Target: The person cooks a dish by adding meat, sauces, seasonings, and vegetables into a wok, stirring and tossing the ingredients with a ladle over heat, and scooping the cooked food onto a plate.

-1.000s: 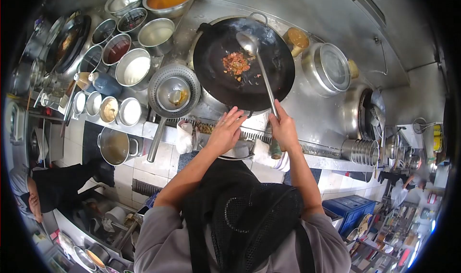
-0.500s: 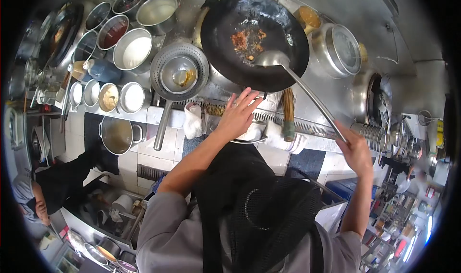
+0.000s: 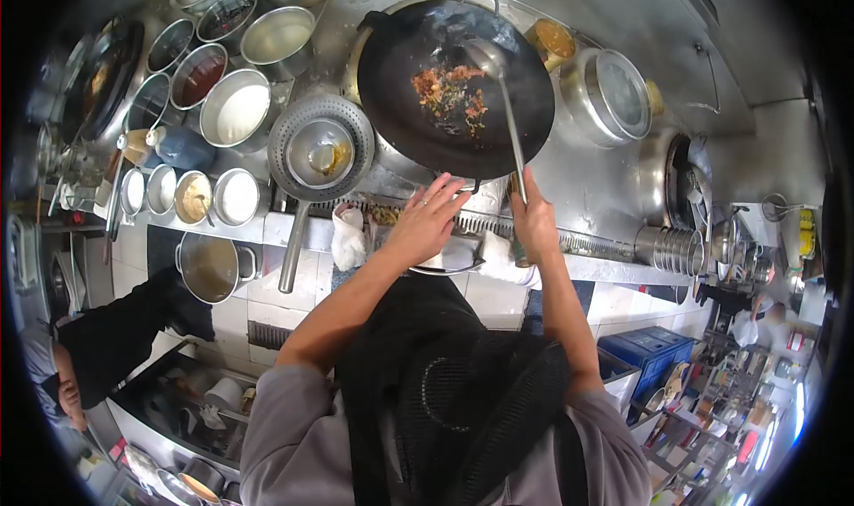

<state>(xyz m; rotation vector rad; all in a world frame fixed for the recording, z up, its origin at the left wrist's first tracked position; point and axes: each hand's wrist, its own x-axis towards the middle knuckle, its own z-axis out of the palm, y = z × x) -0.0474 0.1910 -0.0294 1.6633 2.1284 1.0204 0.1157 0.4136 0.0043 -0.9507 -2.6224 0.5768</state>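
Observation:
A large black wok [image 3: 391, 123] sits on the stove with browned, chopped food [image 3: 449, 97] in its middle. My right hand [image 3: 536, 223] is closed around the long handle of a metal ladle [image 3: 507, 105]. The ladle's bowl rests inside the wok, at the far side of the food. By the wok's near rim is my left hand [image 3: 431, 219], fingers stretched out and holding nothing I can see; whether the fingertips touch the rim is unclear. Behind my right hand, a bamboo brush [image 3: 519, 255] is partly hidden. A white cloth [image 3: 495, 259] lies between my hands.
Left of the wok, a perforated strainer [image 3: 279, 157] holds a small bowl, its handle jutting over the counter edge. Several metal pots of sauces and powders, such as a white one [image 3: 235, 107], stand farther left. A lidded pot [image 3: 614, 97] stands right. Another person [image 3: 67, 381] is at far left.
My right hand has moved left and nearer the wok, pushing the ladle's bowl to the far side. The food is more spread out. My left hand stays by the near rim.

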